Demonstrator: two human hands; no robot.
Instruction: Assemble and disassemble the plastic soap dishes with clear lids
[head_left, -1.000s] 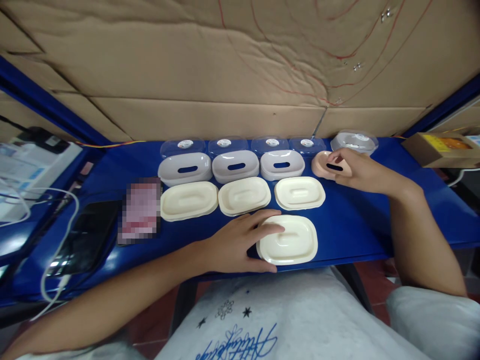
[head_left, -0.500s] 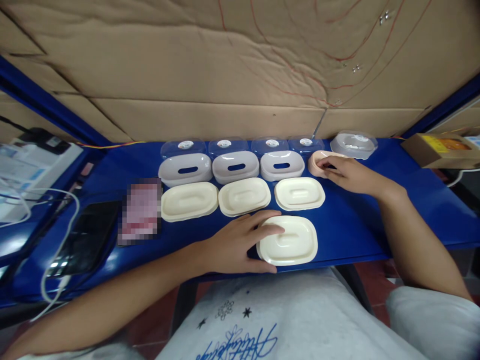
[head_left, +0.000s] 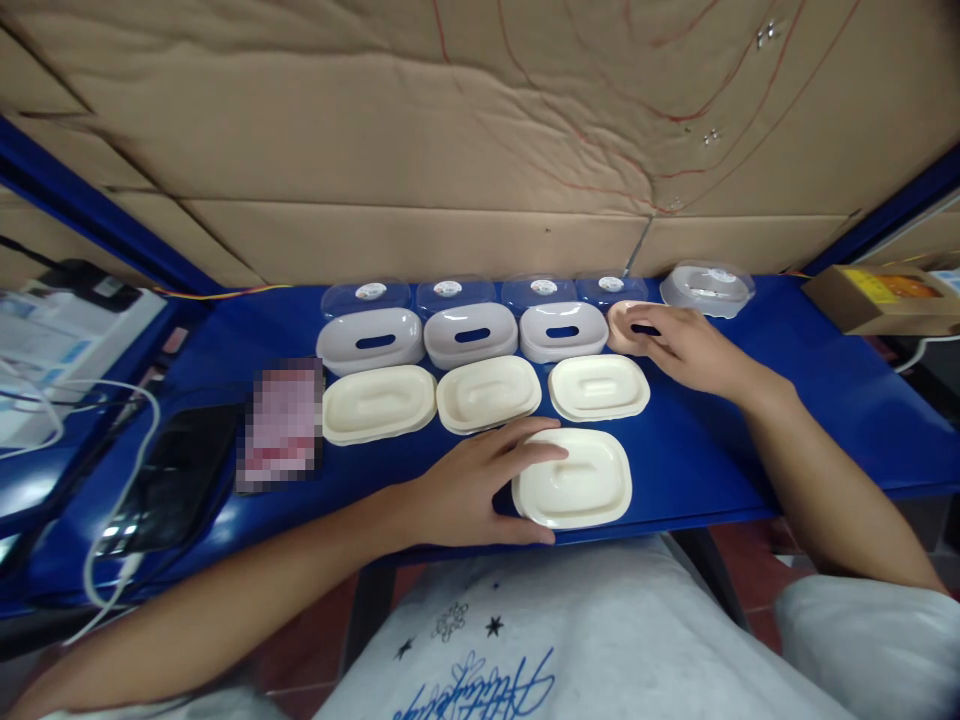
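Observation:
My left hand [head_left: 480, 485] lies at the left side of a cream oval tray [head_left: 592, 485] near the table's front edge. Its fingers are spread, with the index finger over the tray and the thumb by the near edge. At the back right, my right hand [head_left: 686, 345] grips the right end of a peach oval shell with a slot [head_left: 624, 318], thumb and fingers closed on it; that end is partly hidden. Left of it stand three whitish slotted shells [head_left: 442, 352] in a row. Three more cream trays [head_left: 491, 395] form a row in front of those.
Clear plastic covers [head_left: 540, 290] with round stickers line the back, and another clear cover [head_left: 705, 290] sits right of them. On the left lie a black phone [head_left: 169, 480], a blurred pink item [head_left: 285, 420] and a white cable [head_left: 90, 570]. A cardboard box [head_left: 862, 310] stands far right.
The peach shell has shifted slightly left with my right hand, and more of its slot shows. The near cream tray has slid a little left; my left hand has barely moved.

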